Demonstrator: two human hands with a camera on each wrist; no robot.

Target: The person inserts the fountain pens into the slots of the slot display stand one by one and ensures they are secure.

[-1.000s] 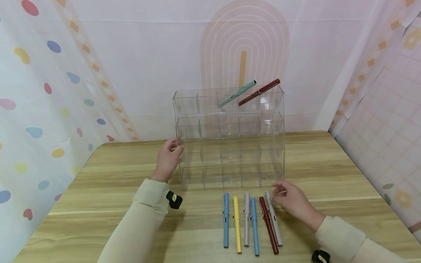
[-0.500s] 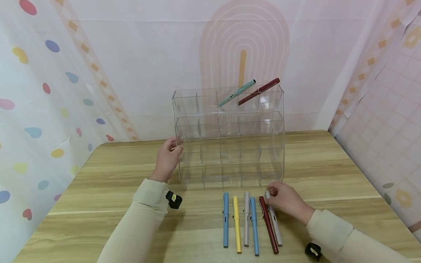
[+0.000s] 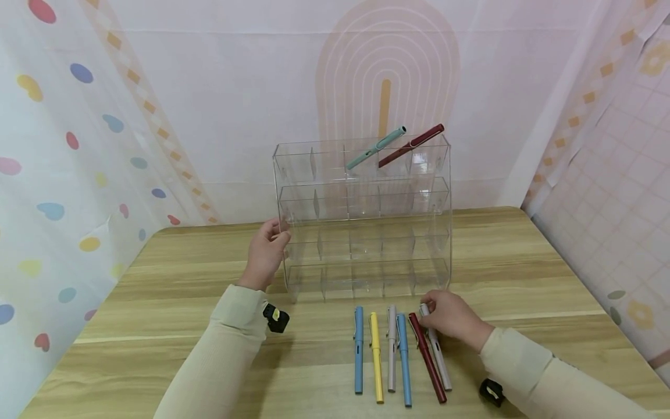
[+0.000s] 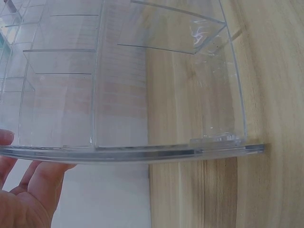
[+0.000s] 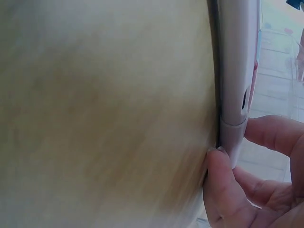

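Note:
At its left side, a clear acrylic display rack point(image 3: 366, 227) is held by my left hand point(image 3: 266, 251). In the left wrist view, fingers point(image 4: 45, 183) lie along one face of the rack's side panel point(image 4: 142, 153), with a fingertip on the other. My right hand point(image 3: 454, 315) pinches the upper end of a pale grey pen point(image 3: 438, 361), which lies on the table. The right wrist view shows fingers on both sides of that pen point(image 5: 235, 71). Close beside it lies a dark red pen point(image 3: 430, 364), slightly slanted.
Further left lie a blue pen point(image 3: 405, 364), another pale grey pen point(image 3: 392, 349), a yellow pen point(image 3: 377, 361) and a second blue pen point(image 3: 358, 352). A teal pen point(image 3: 377, 147) and a dark red pen point(image 3: 410, 145) lean in the rack's top tier. A patterned curtain point(image 3: 235, 105) hangs behind.
My right hand has moved left onto the pale grey pen's upper end and now pinches it. The dark red pen beside it has shifted slightly. My left hand has stayed on the rack.

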